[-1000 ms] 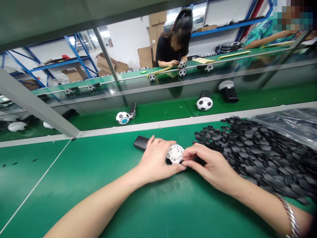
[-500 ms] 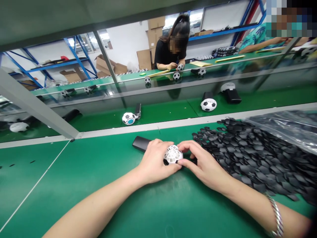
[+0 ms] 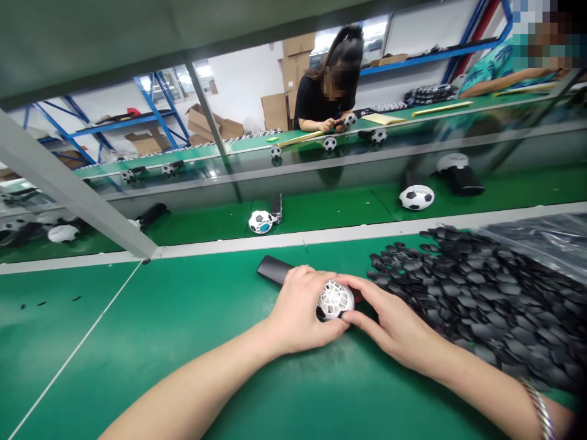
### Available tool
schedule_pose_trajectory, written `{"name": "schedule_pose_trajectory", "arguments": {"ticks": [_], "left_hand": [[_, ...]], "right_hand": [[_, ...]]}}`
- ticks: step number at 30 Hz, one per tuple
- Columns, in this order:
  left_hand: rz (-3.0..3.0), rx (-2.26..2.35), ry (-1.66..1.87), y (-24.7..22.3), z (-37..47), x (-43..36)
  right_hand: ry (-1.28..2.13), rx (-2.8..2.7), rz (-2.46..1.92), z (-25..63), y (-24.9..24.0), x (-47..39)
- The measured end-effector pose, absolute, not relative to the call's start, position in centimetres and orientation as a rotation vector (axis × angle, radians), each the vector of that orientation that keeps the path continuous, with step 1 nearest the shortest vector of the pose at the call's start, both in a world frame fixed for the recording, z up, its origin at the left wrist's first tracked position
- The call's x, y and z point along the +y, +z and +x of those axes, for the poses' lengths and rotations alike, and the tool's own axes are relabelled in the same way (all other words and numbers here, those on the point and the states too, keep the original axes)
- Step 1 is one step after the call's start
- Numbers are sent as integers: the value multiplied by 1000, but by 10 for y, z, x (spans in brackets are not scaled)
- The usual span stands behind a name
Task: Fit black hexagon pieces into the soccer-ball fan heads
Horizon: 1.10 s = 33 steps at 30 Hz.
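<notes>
A white openwork piece shaped like a soccer ball [image 3: 336, 299], with a black handle [image 3: 274, 270] at its left, rests low over the green table between both hands. My left hand [image 3: 302, 311] wraps round its left side, thumb along the near edge. It covers the joint between ball and handle. My right hand [image 3: 389, 321] grips the ball's right rim, thumb at the near lower side and fingers on the far side. Dark patches show along the ball's lower edge, and open white lattice faces up.
Many loose black flat pieces [image 3: 468, 299] lie heaped at right beside a clear plastic bag [image 3: 541, 241]. Beyond the metal edge [image 3: 238, 242], a green belt [image 3: 330, 211] carries several ball-headed pieces. A metal post [image 3: 92, 183] stands at left. A co-worker [image 3: 325, 101] sits across.
The view has shifted slightly. My right fingers have closed further round the ball's rim. The ball-headed pieces on the belt have moved right. The co-worker's ball is held differently.
</notes>
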<state>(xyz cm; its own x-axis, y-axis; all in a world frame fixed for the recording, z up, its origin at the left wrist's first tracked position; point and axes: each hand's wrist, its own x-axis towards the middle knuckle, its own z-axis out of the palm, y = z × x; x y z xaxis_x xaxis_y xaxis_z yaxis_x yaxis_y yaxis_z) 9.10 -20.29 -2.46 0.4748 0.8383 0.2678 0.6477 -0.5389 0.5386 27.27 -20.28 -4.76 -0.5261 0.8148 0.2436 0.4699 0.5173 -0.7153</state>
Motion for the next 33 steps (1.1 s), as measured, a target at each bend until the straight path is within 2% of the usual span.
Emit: {"name": "schedule_pose_trajectory", "arguments": {"ticks": [6,11,15,20,22,28,33], "left_hand": [[2362,1154,563,-20,79,-193],[2299,1265,392,-12,68,-192],[2214,1525,454,-19,77,-203],[2176,1304,537,-26,80,-202],[2123,1203,576,-26,77,-199],[2086,995,651,-29,74,-196],[2149,846,580,-27,77,-198]], "right_hand": [[826,-2155,-1215,282,-32,-197],[550,-2452,-1224,288,-32,-206],[278,-2646,-1178,278,-42,-213],[-65,-2751,-1080,272,-51,-217],[-6,-2699,-1133,275,-51,-216],[560,-2356,-1153,287,-36,-209],[780,-2209,-1190,287,-25,-208]]}}
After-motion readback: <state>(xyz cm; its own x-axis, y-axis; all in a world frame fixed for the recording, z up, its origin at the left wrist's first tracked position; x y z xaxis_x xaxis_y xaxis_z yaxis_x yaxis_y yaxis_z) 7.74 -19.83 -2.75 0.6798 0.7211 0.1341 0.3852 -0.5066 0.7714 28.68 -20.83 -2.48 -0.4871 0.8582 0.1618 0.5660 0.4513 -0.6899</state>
